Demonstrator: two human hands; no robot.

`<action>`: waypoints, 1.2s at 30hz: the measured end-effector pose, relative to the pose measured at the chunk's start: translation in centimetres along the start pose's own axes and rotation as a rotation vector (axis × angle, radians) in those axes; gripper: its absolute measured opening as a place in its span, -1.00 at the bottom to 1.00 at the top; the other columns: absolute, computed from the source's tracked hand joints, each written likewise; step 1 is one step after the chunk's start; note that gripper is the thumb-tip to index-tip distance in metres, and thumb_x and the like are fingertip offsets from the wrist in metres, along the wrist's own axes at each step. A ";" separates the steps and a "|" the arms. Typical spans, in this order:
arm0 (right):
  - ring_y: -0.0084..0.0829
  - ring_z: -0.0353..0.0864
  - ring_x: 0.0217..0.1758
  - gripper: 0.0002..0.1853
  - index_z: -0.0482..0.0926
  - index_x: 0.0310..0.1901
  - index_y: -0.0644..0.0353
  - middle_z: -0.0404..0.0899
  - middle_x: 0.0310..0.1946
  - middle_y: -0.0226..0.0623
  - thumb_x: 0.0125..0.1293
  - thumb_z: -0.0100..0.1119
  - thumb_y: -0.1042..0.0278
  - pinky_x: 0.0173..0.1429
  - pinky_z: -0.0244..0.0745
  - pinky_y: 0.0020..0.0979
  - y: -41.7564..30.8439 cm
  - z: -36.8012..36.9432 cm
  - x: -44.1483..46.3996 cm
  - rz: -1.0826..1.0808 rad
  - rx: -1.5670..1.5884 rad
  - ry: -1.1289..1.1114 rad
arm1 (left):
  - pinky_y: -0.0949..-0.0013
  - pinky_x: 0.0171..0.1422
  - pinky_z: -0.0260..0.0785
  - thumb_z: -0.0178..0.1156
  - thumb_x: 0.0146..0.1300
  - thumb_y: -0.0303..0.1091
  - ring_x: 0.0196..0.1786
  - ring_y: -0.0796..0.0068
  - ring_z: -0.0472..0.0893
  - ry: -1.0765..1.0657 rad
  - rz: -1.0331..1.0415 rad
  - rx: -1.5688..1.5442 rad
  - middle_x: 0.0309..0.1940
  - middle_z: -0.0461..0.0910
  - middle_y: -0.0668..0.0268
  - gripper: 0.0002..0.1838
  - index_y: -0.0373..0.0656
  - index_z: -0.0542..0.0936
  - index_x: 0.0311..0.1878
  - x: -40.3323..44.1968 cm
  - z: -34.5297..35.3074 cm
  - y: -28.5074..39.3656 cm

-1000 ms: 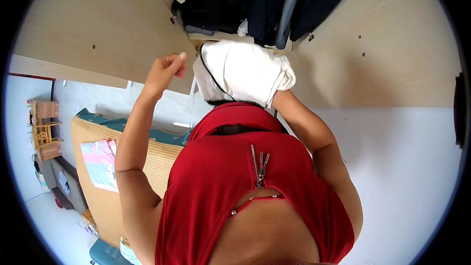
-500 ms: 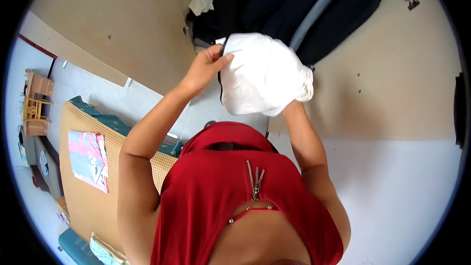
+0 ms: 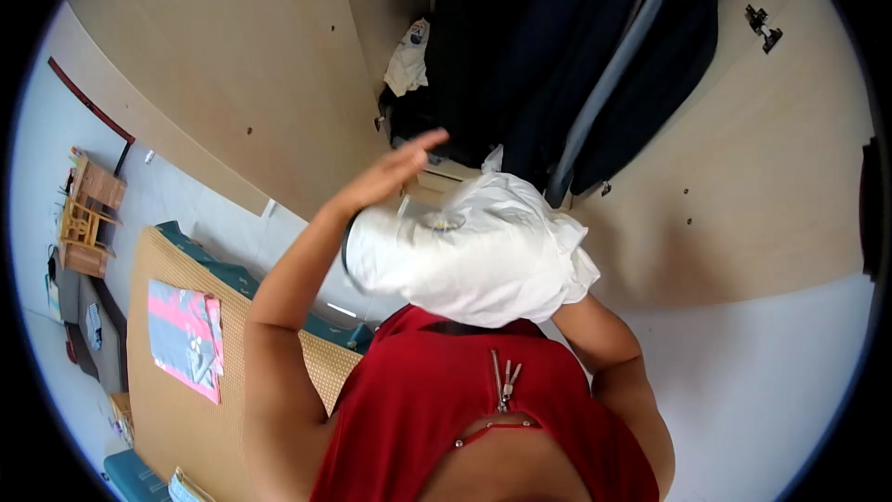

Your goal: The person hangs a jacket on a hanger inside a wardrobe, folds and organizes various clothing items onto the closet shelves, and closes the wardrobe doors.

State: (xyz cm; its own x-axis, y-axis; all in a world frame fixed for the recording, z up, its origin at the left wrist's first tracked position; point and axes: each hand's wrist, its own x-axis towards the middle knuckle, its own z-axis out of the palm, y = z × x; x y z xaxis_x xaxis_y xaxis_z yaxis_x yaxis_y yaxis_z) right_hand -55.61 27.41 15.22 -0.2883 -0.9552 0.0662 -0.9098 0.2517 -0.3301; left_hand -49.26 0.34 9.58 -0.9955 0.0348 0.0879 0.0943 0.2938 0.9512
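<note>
A bundled white cloth (image 3: 474,256) with a dark edge at its left side lies across my right forearm, in front of my red top. My right hand is hidden inside or under the cloth; only the wrist and forearm show. Just above the cloth's left end is my left hand (image 3: 395,169), its fingers stretched out and slightly blurred, with nothing in it. Dark clothes (image 3: 548,56) hang in the open wardrobe beyond, beside a grey-blue garment (image 3: 613,74).
Wooden wardrobe doors (image 3: 232,65) stand open on both sides. A small white cloth (image 3: 407,60) lies inside at the left. At the lower left is a bed with a woven mat (image 3: 177,409) and a folded pink and grey cloth (image 3: 186,335). Wooden chairs (image 3: 88,214) stand farther off.
My left hand took hold of the white cloth's left edge, then let go and opened above it. The cloth has turned and come lower, closer to my body. The view has shifted.
</note>
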 end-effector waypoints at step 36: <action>-0.21 -0.25 0.61 -0.16 -0.19 0.54 -0.05 -0.23 0.57 -0.21 0.41 0.01 -0.09 0.59 -0.28 -0.23 6.0 13.1 -2.7 -0.233 1.139 -0.514 | 0.16 0.38 0.24 -0.12 0.43 0.20 0.33 0.28 0.37 -0.421 -0.427 -0.334 0.31 0.37 0.22 -0.31 -0.16 0.29 0.39 -2.5 11.4 -11.5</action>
State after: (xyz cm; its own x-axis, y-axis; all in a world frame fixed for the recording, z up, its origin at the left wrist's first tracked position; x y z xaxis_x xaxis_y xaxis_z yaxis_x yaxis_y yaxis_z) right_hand -56.38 29.43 0.74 0.2242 -0.9730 -0.0553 -0.0790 0.0384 -0.9961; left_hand -47.78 7.75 -4.93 -0.8510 0.3692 -0.3734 -0.3807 0.0561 0.9230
